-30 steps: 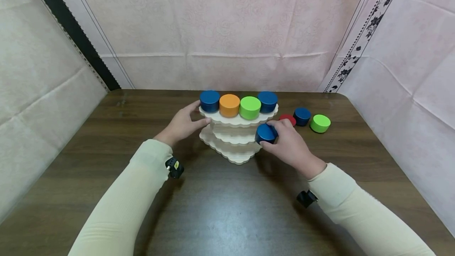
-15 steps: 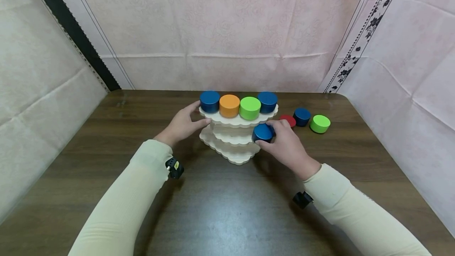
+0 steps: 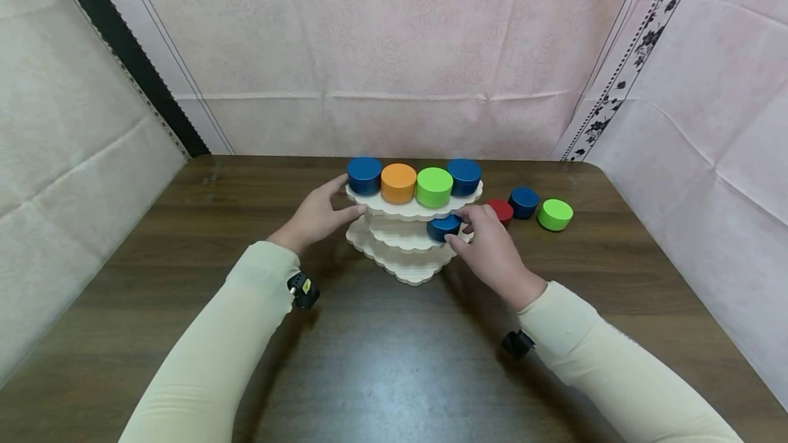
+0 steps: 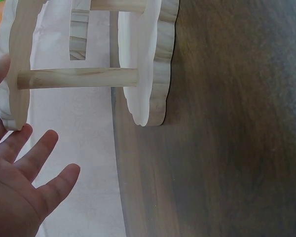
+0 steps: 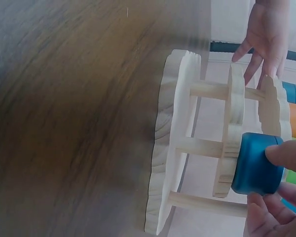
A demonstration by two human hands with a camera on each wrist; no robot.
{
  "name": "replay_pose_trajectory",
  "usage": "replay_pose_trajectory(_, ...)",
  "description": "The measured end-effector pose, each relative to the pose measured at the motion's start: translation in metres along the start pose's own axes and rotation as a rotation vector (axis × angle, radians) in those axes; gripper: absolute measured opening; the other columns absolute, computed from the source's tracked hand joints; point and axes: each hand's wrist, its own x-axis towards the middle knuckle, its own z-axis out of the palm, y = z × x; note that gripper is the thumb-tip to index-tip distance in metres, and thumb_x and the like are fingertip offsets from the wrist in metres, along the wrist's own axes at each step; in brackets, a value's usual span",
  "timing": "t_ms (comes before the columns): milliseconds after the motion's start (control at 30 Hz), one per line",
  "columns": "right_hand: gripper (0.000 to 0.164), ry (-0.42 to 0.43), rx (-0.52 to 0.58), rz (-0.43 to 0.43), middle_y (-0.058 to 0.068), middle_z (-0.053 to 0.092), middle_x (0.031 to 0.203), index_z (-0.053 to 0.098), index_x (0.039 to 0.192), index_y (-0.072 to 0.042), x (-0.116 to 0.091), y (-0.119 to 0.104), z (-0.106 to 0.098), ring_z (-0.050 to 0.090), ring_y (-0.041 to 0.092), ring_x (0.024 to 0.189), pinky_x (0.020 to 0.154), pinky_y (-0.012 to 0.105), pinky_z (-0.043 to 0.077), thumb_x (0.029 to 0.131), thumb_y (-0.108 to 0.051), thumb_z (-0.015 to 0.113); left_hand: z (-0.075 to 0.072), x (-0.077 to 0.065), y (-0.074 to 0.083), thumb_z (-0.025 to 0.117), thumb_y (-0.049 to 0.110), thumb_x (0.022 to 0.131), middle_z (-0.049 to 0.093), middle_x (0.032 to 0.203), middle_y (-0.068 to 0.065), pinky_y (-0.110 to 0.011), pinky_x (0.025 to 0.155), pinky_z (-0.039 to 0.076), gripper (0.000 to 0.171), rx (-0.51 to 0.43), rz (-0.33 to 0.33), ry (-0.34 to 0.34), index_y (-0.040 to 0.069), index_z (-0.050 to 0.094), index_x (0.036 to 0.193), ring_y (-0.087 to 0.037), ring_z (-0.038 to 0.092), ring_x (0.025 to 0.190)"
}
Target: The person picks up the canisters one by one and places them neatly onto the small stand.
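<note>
A tiered wooden stand [image 3: 409, 271] with scalloped white boards and round posts stands on the table. My left hand [image 3: 315, 217] holds the left end of its top board between thumb and fingers; the other fingers spread apart in the left wrist view. My right hand [image 3: 489, 245] pinches a small blue round tin [image 5: 256, 163] at the right part of the middle board, just under the top board. On the top board sit a blue tin [image 3: 364, 176], an orange tin [image 3: 398, 183], a green tin [image 3: 434, 187] and another blue tin [image 3: 464, 178].
Right of the stand, on the brown table [image 3: 394, 368], are a red tin [image 3: 501, 210] partly behind my right hand, a blue tin [image 3: 524, 202] and a green tin [image 3: 555, 215]. Pale cloth [image 3: 394, 53] hangs behind the table and at both sides.
My right hand has moved left with the blue tin, from beside the stand to over the middle board, partly under the top board. My left hand stays in place.
</note>
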Motion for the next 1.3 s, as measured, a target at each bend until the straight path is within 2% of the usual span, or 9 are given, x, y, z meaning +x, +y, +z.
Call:
replay_pose_trajectory(433,0.037,0.029,-0.006,-0.014,0.015,0.052,0.114,0.054,0.123,-0.001,0.004,-0.001,0.006,0.055,0.027,0.104,0.086,0.041,0.053,0.091,-0.014,0.067,0.0,0.001,0.0,0.065,0.04,0.092,0.039,0.15,-0.012,-0.055,0.105,0.039,0.078,-0.007,0.004,0.001,0.015,0.024,0.154,-0.032,0.04,0.134)
replay_pose_trajectory(800,0.039,0.04,-0.031,-0.051,0.014,0.052,0.115,0.056,0.125,-0.003,0.001,0.007,0.001,0.053,0.027,0.106,0.085,0.042,0.053,0.09,-0.018,0.068,0.0,0.001,-0.001,0.065,0.04,0.092,0.037,0.152,-0.01,-0.054,0.105,0.039,0.079,-0.004,0.007,0.003,0.015,0.024,0.154,-0.031,0.04,0.133)
replay_pose_trajectory(1000,0.039,0.044,-0.082,-0.077,0.014,0.052,0.122,0.056,0.125,-0.004,0.0,0.024,-0.008,0.049,0.028,0.112,0.093,0.047,0.048,0.092,-0.022,0.065,0.0,0.0,-0.001,0.065,0.04,0.092,0.037,0.152,-0.011,-0.054,0.105,0.039,0.08,-0.008,0.0,0.003,0.014,0.023,0.154,-0.033,0.039,0.134)
replay_pose_trajectory(1300,0.051,0.068,-0.242,-0.103,0.021,0.048,0.132,0.053,0.13,0.001,0.009,0.067,-0.029,0.046,0.037,0.119,0.096,0.054,0.047,0.088,-0.021,0.071,0.0,0.001,0.0,0.065,0.041,0.091,0.038,0.151,-0.011,-0.055,0.104,0.039,0.08,-0.004,-0.004,-0.001,0.015,0.023,0.154,-0.034,0.039,0.134)
